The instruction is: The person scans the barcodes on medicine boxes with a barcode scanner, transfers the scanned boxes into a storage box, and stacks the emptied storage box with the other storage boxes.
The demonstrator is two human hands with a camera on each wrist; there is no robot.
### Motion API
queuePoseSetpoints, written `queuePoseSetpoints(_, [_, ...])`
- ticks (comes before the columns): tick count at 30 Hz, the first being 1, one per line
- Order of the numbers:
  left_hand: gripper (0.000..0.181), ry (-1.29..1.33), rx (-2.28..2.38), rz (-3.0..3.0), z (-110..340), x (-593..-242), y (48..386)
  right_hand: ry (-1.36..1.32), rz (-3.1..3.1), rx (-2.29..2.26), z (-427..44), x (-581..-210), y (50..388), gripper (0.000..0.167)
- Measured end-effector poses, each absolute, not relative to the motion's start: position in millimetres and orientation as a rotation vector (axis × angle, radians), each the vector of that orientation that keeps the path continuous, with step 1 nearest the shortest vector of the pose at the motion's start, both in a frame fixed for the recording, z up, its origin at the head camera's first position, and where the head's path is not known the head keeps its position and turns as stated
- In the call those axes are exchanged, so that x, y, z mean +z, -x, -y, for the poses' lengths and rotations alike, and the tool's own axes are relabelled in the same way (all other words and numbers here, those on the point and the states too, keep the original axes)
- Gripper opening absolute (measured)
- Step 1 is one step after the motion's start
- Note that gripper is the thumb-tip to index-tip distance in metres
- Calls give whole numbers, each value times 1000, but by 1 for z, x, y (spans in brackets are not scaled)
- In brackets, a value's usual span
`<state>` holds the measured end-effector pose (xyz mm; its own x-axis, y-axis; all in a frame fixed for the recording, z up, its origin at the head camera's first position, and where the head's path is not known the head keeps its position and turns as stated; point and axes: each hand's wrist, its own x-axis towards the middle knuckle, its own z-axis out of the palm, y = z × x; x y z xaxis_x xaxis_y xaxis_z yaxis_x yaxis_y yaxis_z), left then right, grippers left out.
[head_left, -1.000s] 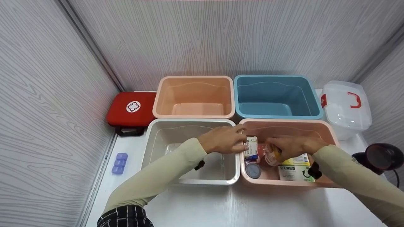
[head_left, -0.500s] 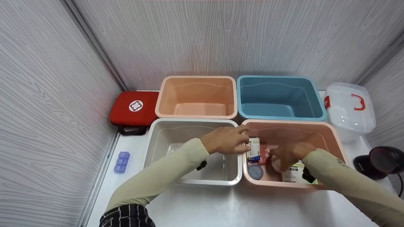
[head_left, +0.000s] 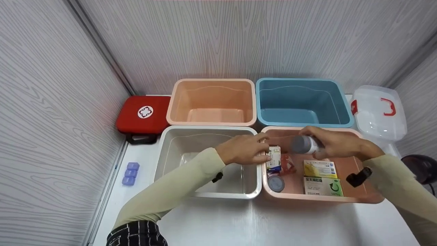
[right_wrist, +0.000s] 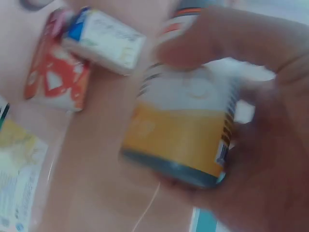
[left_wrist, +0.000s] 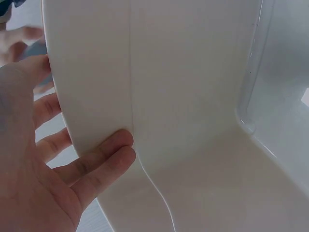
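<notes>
My right hand (head_left: 339, 143) grips a pill bottle (head_left: 310, 145) tilted above the pink bin (head_left: 370, 197). In the right wrist view the bottle shows a white and orange label (right_wrist: 178, 116) and a dark base. My left hand (head_left: 240, 150) rests at the side where the white bin (head_left: 208, 195) meets the pink one. The left wrist view shows two fingertips inside the white bin's wall and other fingers beyond its rim. Inside the pink bin lie a white and blue box (head_left: 273, 159), a red packet (head_left: 287, 165), a grey-lidded container (head_left: 276, 183), a yellow box (head_left: 320, 169) and a green-white box (head_left: 322, 186).
An orange bin (head_left: 215, 118) and a blue bin (head_left: 288, 119) stand behind. At the left are a red first-aid case (head_left: 131, 118) and a purple pill organizer (head_left: 130, 173). A clear lidded box (head_left: 377, 116) and a dark device (head_left: 420, 169) are at the right.
My right hand has lifted the pill bottle up from the pink bin's floor and moved away from the front edge. The boxes there are uncovered. My left hand has stayed in place.
</notes>
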<state>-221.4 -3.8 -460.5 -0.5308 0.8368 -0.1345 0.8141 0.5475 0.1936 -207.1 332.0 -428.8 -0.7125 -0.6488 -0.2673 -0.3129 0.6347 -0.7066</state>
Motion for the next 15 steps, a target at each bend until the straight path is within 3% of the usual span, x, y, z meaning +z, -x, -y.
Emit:
queuePoseSetpoints(11, [49,-1352,177,-2554,3,-459,222,539,-2667,-1127,-366,-412,194,76])
queuePoseSetpoints(15, [49,-1370,176,-2551,3,-460,222,545,-2740,-1097,-376,-413,188,66])
